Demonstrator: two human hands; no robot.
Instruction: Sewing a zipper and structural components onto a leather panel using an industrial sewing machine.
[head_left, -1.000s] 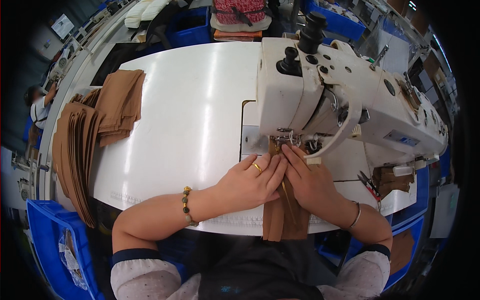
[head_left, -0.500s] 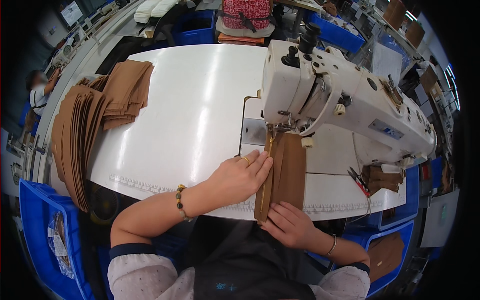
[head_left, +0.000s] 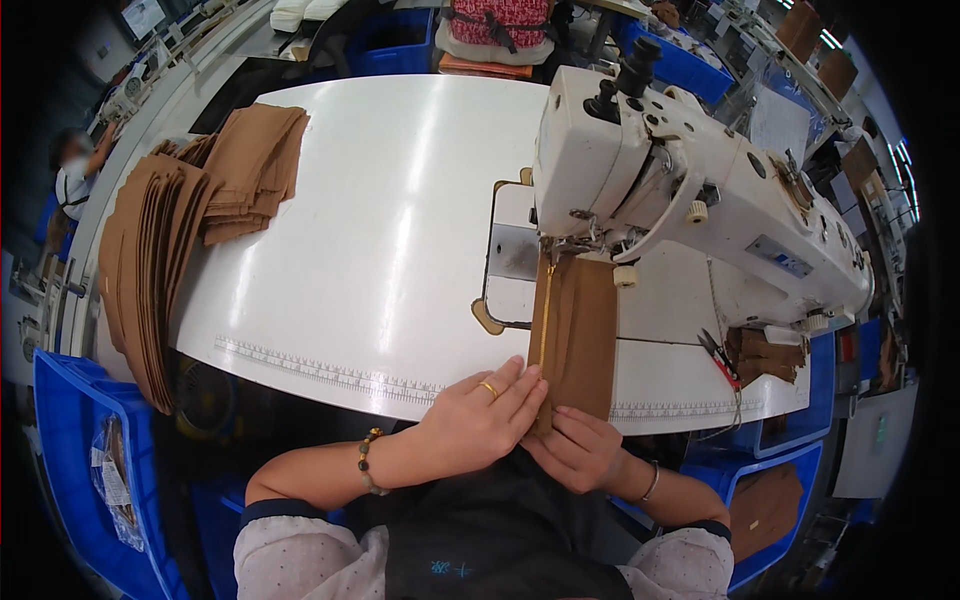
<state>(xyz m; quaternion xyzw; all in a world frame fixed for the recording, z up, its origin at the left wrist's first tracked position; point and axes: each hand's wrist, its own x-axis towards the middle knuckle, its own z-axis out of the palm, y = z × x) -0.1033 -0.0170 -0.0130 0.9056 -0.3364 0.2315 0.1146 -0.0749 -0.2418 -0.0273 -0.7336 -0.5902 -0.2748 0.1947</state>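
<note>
A long brown fabric piece (head_left: 583,335) lies on the machine's bed, its far end under the presser foot of a white sewing machine (head_left: 590,165). A narrow zipper strip (head_left: 546,315) with gold-coloured teeth runs along its left edge. My left hand (head_left: 478,415), with a ring and a beaded bracelet, rests its outstretched fingers on the strip's near end; its thumb is hidden. Close beside it, my right hand (head_left: 578,448) pinches the near end of the fabric at the table's front edge, fingers bent over it.
Stacks of brown fabric pieces (head_left: 145,270) hang over the table's left end. Red-handled thread snips (head_left: 720,358) lie at the right by small brown scraps (head_left: 765,355). Blue bins (head_left: 95,450) stand below on both sides. A person (head_left: 75,175) sits far left.
My left hand has slid back toward me along the strip, away from the needle, uncovering more gold teeth. My right hand stays at the near end. The view has shifted slightly.
</note>
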